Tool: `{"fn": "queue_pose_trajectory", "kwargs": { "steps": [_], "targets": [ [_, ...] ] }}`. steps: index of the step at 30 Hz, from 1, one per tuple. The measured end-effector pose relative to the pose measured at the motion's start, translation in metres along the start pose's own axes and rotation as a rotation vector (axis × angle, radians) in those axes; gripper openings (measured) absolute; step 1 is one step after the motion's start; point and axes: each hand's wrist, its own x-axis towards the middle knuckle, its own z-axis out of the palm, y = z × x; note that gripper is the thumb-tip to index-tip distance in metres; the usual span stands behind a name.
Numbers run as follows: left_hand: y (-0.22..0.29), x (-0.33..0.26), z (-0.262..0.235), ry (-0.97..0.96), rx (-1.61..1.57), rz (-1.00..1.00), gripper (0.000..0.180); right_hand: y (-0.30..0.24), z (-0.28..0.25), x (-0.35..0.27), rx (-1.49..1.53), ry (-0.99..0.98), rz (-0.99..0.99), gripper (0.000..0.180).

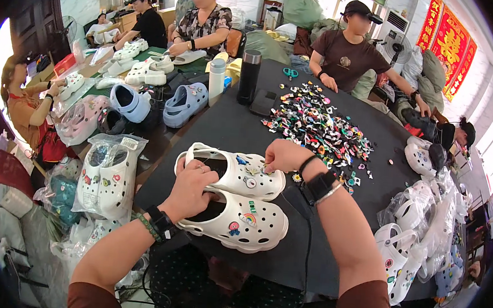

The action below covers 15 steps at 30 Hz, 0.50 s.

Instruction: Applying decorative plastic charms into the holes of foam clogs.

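Two white clog shoes lie side by side on the black table (231, 129) in front of me. My left hand (193, 181) grips the heel end of the farther clog (234, 171), resting over the opening of the nearer clog (241, 222). My right hand (284, 155) pinches at a small charm on the toe of the farther clog. Both clogs carry several small coloured charms. A heap of loose coloured charms (318, 128) spreads just beyond my right hand.
Bagged white clogs lie at left (105, 177) and at right (413, 248). Blue and white clogs (184, 103), a white bottle (216, 81), a black flask (249, 76) and scissors (290, 73) stand farther back. Several other people work around the tables.
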Motion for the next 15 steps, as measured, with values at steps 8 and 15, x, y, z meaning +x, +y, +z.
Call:
{"fn": "queue_pose_trajectory", "kwargs": {
  "steps": [8,15],
  "targets": [
    [0.002,0.002,0.001,0.01,-0.019,0.009,0.03,-0.012,-0.001,0.033,-0.413,-0.287,0.011,0.029],
    [0.001,0.001,0.001,0.001,-0.022,-0.004,0.03,-0.007,-0.012,0.021,-0.203,-0.293,0.103,0.035]
  ]
}}
